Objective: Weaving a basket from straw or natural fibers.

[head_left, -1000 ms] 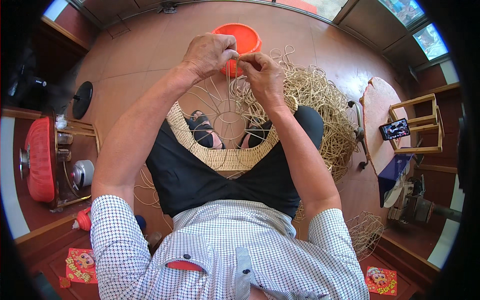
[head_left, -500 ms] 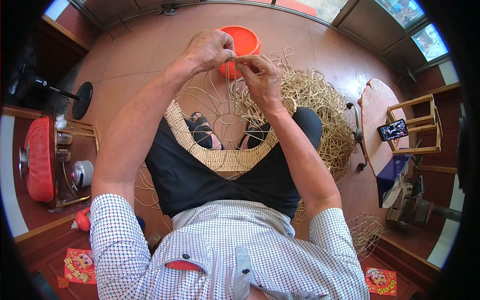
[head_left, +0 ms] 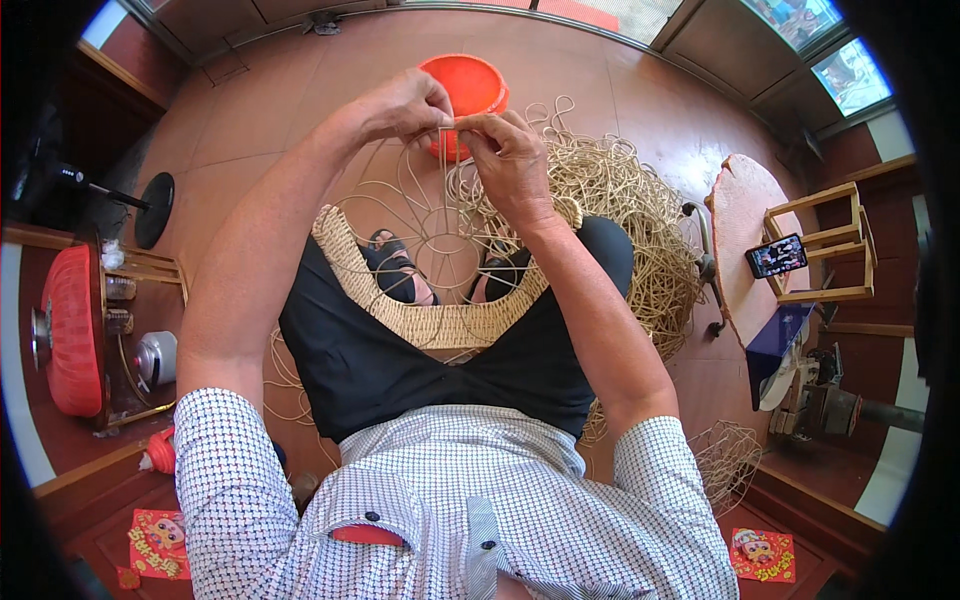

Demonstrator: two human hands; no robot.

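Observation:
My left hand (head_left: 412, 106) and my right hand (head_left: 512, 165) meet at arm's length, fingertips pinched together on a thin straw-coloured cord (head_left: 446, 170). Strands of it run down from the fingers toward an open framework of looped cord. Across my thighs lies a curved, tightly woven straw-coloured band (head_left: 440, 325), joined to those loops and open on the far side. My sandalled feet show through the loops. The exact spot between the fingertips is too small to make out.
Beyond my hands stands an orange-red tub (head_left: 480, 88). A big tangled heap of cord (head_left: 625, 240) covers the floor at my right. Farther right, a phone (head_left: 777, 257) leans on a wooden stool frame (head_left: 825, 245) over a pale rounded board (head_left: 735, 230). A red ribbed basin (head_left: 72, 330) is at left.
The whole view has shifted slightly. Both hands stay pinched on the cord, with the left wrist bent a little more and its fingers pointing lower.

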